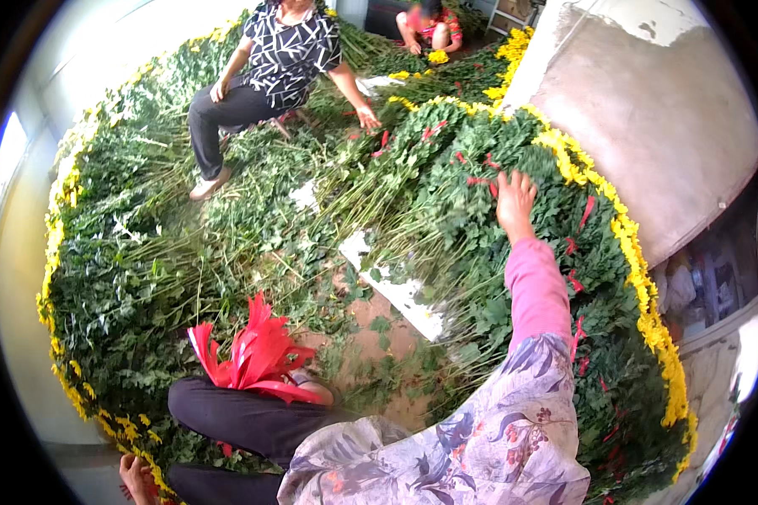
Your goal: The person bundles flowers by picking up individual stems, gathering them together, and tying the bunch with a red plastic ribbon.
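My right hand (516, 202) reaches out at the end of a pink sleeve, over the leafy bundles (467, 151) on the right. Its fingers are stretched and slightly apart, close to a red tie (483, 180); whether they touch the leaves is not plain. At the lower left edge, my left hand (136, 478) is partly cut off, its fingers curled beside yellow blooms. Something red shows at it, too small to name. A bunch of red strips (257, 349) lies across my dark-trousered leg (219, 417).
Long-stemmed bundles with yellow flowers (640, 278) line both sides. A white strip (396, 290) lies amid loose stems and leaves. A seated person (290, 67) in a patterned top reaches toward the bundles; another person (434, 29) crouches far back. A pale panel (648, 126) stands right.
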Demonstrator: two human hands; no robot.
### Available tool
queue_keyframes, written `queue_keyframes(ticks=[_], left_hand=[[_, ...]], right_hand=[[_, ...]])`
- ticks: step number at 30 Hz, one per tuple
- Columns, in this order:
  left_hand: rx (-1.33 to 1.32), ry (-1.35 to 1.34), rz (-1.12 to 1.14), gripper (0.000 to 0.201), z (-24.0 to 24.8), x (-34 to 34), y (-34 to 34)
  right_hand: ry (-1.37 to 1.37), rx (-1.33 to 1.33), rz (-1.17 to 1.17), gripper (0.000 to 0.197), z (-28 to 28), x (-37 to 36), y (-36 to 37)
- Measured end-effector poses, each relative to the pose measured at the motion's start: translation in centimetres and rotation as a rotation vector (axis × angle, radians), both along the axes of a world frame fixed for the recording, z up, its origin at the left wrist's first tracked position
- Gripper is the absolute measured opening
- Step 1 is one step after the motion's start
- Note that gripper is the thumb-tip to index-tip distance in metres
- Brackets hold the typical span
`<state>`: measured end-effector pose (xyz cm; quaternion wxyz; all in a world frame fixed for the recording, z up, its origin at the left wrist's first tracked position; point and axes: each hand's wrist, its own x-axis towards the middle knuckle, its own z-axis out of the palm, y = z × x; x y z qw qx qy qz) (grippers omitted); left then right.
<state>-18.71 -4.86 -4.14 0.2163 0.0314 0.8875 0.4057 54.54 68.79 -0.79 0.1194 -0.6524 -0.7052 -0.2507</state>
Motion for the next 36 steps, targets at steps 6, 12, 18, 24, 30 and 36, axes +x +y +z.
queue_keyframes(ticks=[6,12,18,24,30,36], left_hand=[[0.128,-0.052,-0.153,0.016,4.5,7.5,4.9],[0.267,-0.081,-0.068,0.017,5.8,12.0,3.6],[0.292,-0.098,0.046,0.021,1.6,11.4,-0.2],[0.345,-0.031,0.281,0.029,0.3,7.6,-1.7],[-0.146,0.128,-0.184,0.034,-4.2,8.1,-1.8],[-0.196,-0.042,-0.624,0.041,-5.9,10.5,4.0]], right_hand=[[0.027,-0.861,-0.053,0.055,-13.2,-6.4,-7.6],[0.004,-1.098,0.331,0.048,-14.5,-17.4,-8.9],[0.145,-0.957,0.783,0.038,-10.5,-29.1,-4.7],[0.453,-0.968,1.241,0.029,3.0,-49.3,-13.9],[0.117,-1.060,1.718,0.032,-0.9,-64.8,-30.3],[-0.392,-1.023,1.581,0.086,-26.6,-66.6,-43.0]])
